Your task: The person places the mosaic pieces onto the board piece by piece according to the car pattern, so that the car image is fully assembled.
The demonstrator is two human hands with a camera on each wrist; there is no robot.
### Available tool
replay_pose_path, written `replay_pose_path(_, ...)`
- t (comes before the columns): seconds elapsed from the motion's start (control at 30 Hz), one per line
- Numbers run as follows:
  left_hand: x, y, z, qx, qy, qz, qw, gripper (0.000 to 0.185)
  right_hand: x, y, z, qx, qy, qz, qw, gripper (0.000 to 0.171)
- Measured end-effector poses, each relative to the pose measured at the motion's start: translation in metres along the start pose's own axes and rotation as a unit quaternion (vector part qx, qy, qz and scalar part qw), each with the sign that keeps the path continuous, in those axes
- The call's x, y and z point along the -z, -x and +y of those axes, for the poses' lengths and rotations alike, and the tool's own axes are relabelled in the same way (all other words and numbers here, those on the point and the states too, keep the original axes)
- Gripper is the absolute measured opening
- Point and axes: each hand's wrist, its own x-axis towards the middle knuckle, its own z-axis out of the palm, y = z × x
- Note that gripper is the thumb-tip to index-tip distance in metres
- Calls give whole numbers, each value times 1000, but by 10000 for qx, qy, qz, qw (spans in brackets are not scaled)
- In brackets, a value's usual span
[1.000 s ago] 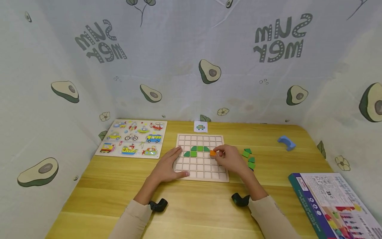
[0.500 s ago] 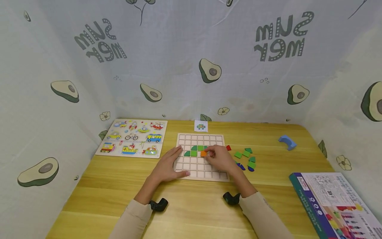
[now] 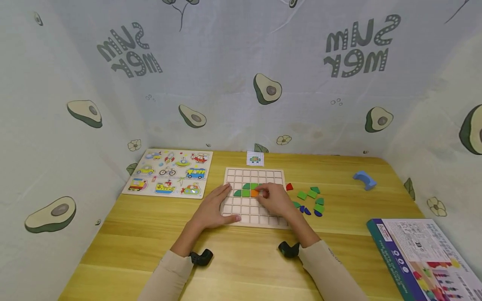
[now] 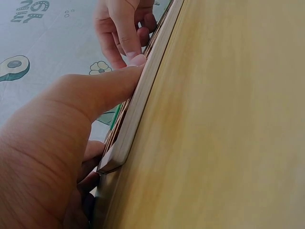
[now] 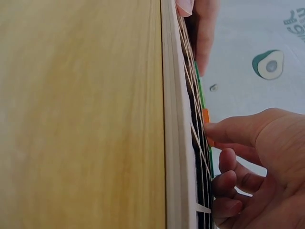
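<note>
The right hand [image 3: 276, 200] pinches the orange tile [image 3: 255, 193] on the grid board [image 3: 253, 217], at 3 o'clock of the green tiles [image 3: 244, 191]. The left hand [image 3: 211, 209] lies flat, fingers spread, on the board's 9 o'clock edge, on the bench [image 3: 241, 259].

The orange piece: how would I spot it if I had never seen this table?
Find the pale wooden grid board in the middle of the table. In its second filled row, the right hand pinches the orange piece, beside green pieces. It is the only orange one on the board.
</note>
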Motion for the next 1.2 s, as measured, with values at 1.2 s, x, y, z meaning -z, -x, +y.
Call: replay_pose_path(1.2, -1, 1, 0, -69, -31, 41, 10000, 109, 20, 10, 22, -290, -327, 322, 9985, 23)
